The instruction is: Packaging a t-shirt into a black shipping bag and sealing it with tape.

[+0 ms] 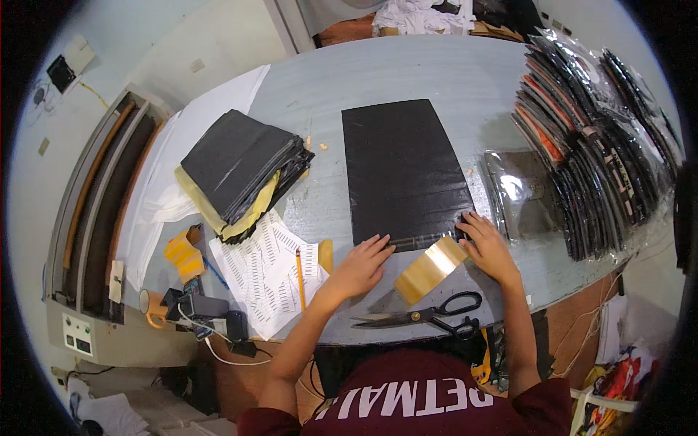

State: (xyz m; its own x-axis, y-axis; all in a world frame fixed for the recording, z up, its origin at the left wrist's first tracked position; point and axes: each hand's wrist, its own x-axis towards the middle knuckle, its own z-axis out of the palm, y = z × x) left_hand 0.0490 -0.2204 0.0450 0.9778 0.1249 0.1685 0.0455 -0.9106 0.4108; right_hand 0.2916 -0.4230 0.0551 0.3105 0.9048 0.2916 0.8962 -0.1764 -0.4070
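A flat black plastic mailer bag (403, 171) lies on the grey table (407, 69) in front of me. My left hand (361, 265) presses flat on its near edge, fingers spread. My right hand (488, 247) rests on the bag's near right corner, fingertips on the folded flap. A strip of yellowish backing paper (430, 269) lies between my two hands, just below the bag's edge. Neither hand grips anything.
A stack of black mailer bags (243, 171) sits at the left. Rows of clear-wrapped dark packages (589, 138) fill the right side. Black scissors (429, 316) lie at the near edge. A pencil (299, 280) rests on printed sheets (265, 280). A tape dispenser (183, 254) stands left.
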